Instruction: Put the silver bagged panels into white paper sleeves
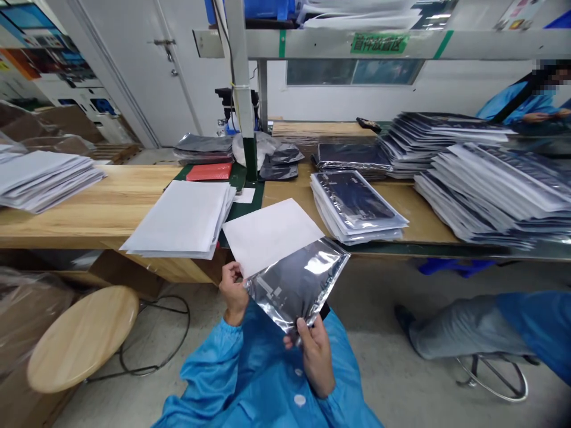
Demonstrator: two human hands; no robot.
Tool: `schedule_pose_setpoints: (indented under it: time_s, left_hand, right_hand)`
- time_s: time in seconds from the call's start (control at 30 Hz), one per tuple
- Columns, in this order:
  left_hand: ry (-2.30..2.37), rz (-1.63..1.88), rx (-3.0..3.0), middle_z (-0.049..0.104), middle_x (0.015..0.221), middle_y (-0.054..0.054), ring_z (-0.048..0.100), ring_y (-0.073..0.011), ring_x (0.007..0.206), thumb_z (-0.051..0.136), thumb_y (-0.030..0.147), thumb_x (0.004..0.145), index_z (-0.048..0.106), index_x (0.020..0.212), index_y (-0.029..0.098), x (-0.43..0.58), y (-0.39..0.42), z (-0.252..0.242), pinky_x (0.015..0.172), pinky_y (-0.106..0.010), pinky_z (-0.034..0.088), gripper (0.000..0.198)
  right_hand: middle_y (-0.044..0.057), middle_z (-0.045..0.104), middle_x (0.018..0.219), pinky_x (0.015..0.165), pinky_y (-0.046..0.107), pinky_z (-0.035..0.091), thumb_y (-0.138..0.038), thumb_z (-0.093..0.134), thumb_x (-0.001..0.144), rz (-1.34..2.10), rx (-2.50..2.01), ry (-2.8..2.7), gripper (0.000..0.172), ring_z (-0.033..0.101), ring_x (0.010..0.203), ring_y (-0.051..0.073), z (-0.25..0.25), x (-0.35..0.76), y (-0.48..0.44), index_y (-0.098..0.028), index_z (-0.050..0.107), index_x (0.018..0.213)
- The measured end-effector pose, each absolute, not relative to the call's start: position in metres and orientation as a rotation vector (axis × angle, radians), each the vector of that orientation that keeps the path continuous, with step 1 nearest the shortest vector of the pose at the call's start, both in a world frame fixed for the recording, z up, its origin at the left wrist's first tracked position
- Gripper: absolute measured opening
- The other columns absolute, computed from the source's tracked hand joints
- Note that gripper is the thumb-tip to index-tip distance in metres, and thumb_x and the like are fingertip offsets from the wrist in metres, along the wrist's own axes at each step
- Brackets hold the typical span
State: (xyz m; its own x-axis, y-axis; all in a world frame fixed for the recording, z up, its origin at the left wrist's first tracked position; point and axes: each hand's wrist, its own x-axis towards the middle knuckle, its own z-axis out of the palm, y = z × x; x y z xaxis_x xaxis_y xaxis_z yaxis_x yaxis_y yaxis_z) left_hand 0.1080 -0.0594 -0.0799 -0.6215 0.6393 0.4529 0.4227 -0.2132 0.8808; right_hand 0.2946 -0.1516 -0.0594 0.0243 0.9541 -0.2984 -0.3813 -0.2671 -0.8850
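Observation:
My right hand (316, 355) is closed on the lower edge of a shiny dark plastic bag (297, 279), thumb on top. White marks show on the bag's dark face. A white sheet (274, 235) juts out from the bag's upper left side; whether it sits inside or behind the bag I cannot tell. Closed at the corner where sheet and bag meet is my left hand (234, 290), its fingers pinching the sheet's edge. Both things are held tilted in front of my blue coat, near the table's front edge.
On the table lie a stack of white sheets (181, 217), a red packet (209, 172) and a pile of bagged dark sheets (354, 202). Taller stacks (495, 196) stand right. A round stool (84, 339) is at left; a seated person's leg (468, 327) is at right.

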Motion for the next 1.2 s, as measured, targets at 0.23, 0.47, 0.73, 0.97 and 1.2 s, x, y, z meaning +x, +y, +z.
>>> schedule_pose_setpoints:
  time_s: [0.23,0.47,0.73,0.97,1.2]
  left_hand:
    - [2.076,2.050,1.517,0.070,0.071,-0.001,0.063,-0.0121,0.059,0.066,0.029,0.079,0.068,0.089,0.017,0.114,-0.075,-0.080,0.059,-0.022,0.050,0.016]
    - [2.190,2.175,1.692,0.072,0.073,-0.003,0.066,-0.0132,0.062,0.061,0.017,0.080,0.069,0.085,0.018,0.117,-0.083,-0.073,0.064,-0.023,0.053,0.010]
    - [2.161,2.092,1.760,0.069,0.067,-0.002,0.062,-0.0140,0.056,0.069,0.026,0.079,0.068,0.080,0.021,0.114,-0.087,-0.064,0.062,-0.026,0.052,0.005]
    - [1.725,1.853,1.858,0.065,0.064,-0.003,0.061,-0.0155,0.058,0.072,0.029,0.077,0.067,0.076,0.022,0.127,-0.104,-0.065,0.060,-0.028,0.052,0.008]
    - [1.319,1.954,0.930,0.069,0.110,-0.013,0.068,-0.0244,0.100,0.072,0.051,0.077,0.056,0.120,0.018,0.153,-0.082,-0.041,0.085,-0.036,0.055,0.057]
  right_hand:
    - [-0.003,0.065,0.064,0.039,0.028,0.050,-0.064,0.075,0.072,1.429,-1.159,-0.674,0.058,0.062,0.045,0.019,-0.063,0.273,-0.140,-0.020,0.055,0.104]
    - [0.001,0.070,0.071,0.046,0.032,0.055,-0.059,0.074,0.075,1.414,-1.143,-0.647,0.054,0.064,0.050,0.021,-0.065,0.273,-0.136,-0.019,0.056,0.107]
    - [0.003,0.070,0.077,0.043,0.032,0.053,-0.055,0.073,0.078,1.386,-1.079,-0.635,0.048,0.062,0.049,0.019,-0.064,0.268,-0.131,-0.022,0.056,0.107]
    - [0.000,0.069,0.080,0.046,0.030,0.052,-0.053,0.071,0.081,1.396,-0.966,-0.614,0.047,0.061,0.050,0.017,-0.062,0.256,-0.118,-0.024,0.054,0.113]
    - [-0.001,0.066,0.074,0.043,0.027,0.049,-0.057,0.071,0.081,1.474,-0.896,-0.653,0.052,0.060,0.048,0.016,-0.067,0.238,-0.110,-0.023,0.052,0.114]
